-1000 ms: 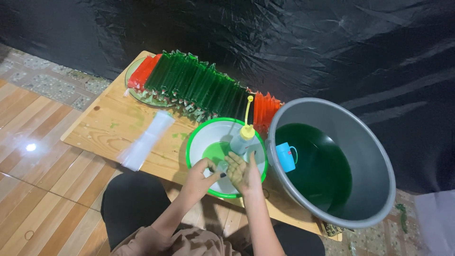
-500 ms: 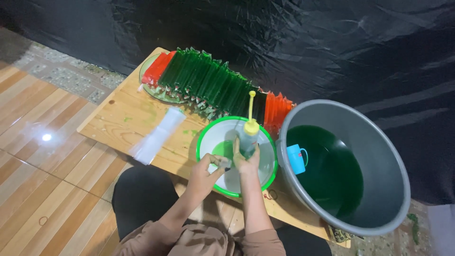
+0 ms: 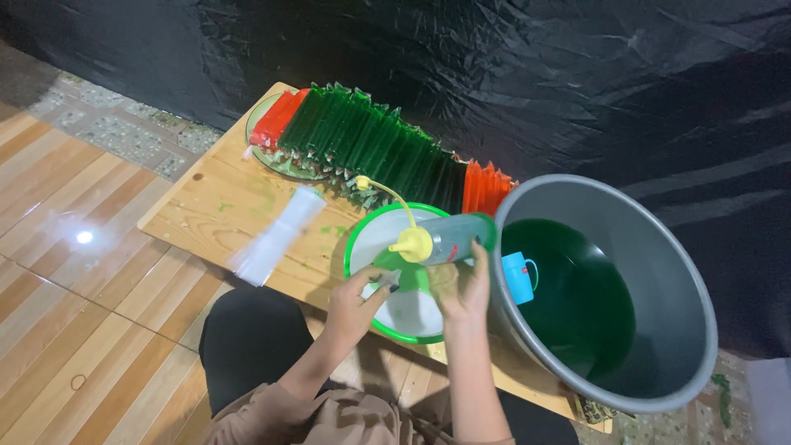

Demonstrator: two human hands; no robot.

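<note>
Landmark: green-rimmed white bowl [image 3: 409, 272], on the low wooden table [image 3: 222, 206].

1. Squeeze bottle [image 3: 449, 239], clear body with green liquid, yellow cap and a long thin yellow spout. It lies nearly level over the bowl, its spout arching out past the bowl's far rim, probably tipped this way to send liquid toward the cap. The right hand [image 3: 461, 288] grasps it from below, fingers wrapped around the body.

2. Small clear plastic sleeve [image 3: 387, 280], over the bowl's near left part, pinched in the left hand [image 3: 356, 298]. Held over the bowl, presumably so drips fall inside it.

3. Grey basin [image 3: 601, 288], touching the bowl's right rim and part full of dark green liquid. A small blue cup [image 3: 517, 276] hangs on its near wall.

4. Row of filled packets [image 3: 375, 148], green with red ones at both ends, beyond the bowl on a green tray [image 3: 268, 156].

5. Stack of empty clear sleeves [image 3: 276, 235], flat on the table left of the bowl, near the left hand.

Change since half a second ago: the bottle then stood upright over the bowl with the spout pointing up; it is now laid over toward the horizontal. Both hands have stayed over the bowl. Basin, packets and sleeve stack are unmoved; the view alone has shifted slightly.
</note>
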